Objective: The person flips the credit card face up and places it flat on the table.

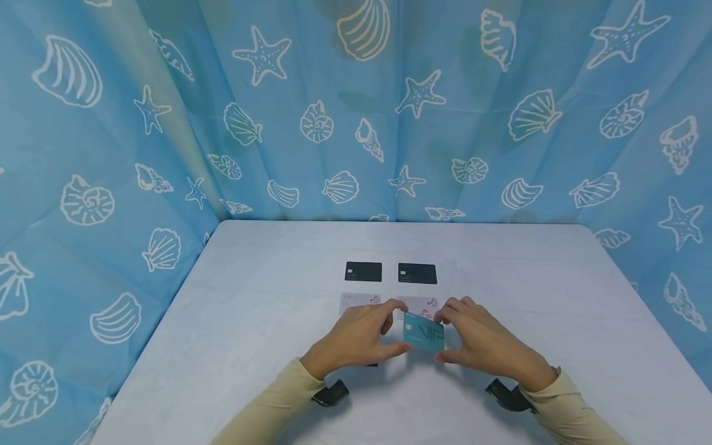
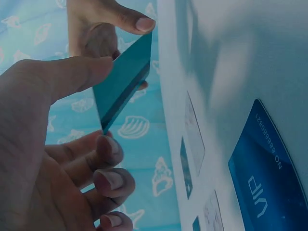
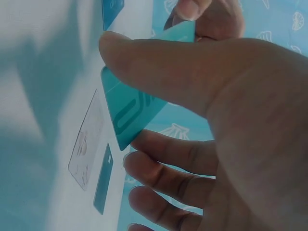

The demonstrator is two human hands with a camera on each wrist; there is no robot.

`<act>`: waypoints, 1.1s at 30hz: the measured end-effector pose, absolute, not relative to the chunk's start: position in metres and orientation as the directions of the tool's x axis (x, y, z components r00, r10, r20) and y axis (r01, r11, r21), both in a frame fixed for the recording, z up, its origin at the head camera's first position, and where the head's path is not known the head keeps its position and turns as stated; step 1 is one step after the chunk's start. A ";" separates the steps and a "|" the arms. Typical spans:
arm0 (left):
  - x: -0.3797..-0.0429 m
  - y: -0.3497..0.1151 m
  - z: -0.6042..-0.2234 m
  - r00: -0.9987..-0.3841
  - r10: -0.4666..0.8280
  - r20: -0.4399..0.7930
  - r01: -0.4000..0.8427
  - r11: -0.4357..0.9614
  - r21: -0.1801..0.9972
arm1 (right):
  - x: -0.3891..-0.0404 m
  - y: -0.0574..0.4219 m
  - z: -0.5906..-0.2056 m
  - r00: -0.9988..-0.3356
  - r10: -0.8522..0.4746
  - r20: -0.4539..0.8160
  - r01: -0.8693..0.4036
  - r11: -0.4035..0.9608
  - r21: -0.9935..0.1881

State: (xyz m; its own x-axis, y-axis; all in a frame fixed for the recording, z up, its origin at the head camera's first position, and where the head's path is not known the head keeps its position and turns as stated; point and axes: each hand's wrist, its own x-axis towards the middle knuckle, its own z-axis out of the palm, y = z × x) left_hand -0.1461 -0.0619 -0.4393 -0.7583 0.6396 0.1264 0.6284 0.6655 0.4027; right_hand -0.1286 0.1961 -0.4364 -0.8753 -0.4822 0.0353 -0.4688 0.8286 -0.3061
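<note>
A teal card marked VIP (image 1: 424, 332) is held above the table, tilted, between both hands. My left hand (image 1: 358, 337) pinches it at its left corners, thumb below and index finger above. On the opposite side my right hand (image 1: 485, 339) grips the right corners the same way. From the left wrist view, the card's back with a dark stripe (image 2: 126, 83) shows. Beneath the left hand lies a dark blue VIP card (image 2: 264, 166), mostly hidden in the head view. Just beyond the hands are two pale floral cards, one at left (image 1: 358, 300) and one at right (image 1: 421, 305).
Farther back, a left black card (image 1: 363, 272) and a right black card (image 1: 417, 274) lie side by side. The white table (image 1: 267, 266) meets a blue shell-print curtain (image 1: 311, 161) at its back and sides. Dark straps sit at both wrists.
</note>
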 end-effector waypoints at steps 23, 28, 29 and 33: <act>-0.148 -0.060 -0.452 -0.762 0.648 -0.001 0.615 0.723 0.315 | -0.130 0.194 -0.444 -0.875 -0.481 -0.062 -0.443 0.845 -0.297; -0.148 -0.058 -0.459 -0.755 0.656 -0.026 0.628 0.733 0.264 | -0.130 0.194 -0.448 -0.870 -0.488 -0.067 -0.449 0.842 -0.299; -0.148 -0.058 -0.460 -0.755 0.654 -0.035 0.625 0.736 0.259 | -0.130 0.194 -0.449 -0.869 -0.491 -0.069 -0.451 0.841 -0.300; -0.148 -0.056 -0.463 -0.760 0.646 -0.067 0.614 0.748 0.251 | -0.130 0.194 -0.452 -0.866 -0.493 -0.080 -0.452 0.841 -0.297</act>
State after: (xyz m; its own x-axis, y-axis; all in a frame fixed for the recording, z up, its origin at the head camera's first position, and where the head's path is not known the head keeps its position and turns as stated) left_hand -0.1481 -0.0558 -0.4627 -0.7603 0.6461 -0.0673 0.6138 0.7485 0.2509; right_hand -0.1295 0.1945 -0.4516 -0.8662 -0.4933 -0.0795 -0.4519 0.8414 -0.2965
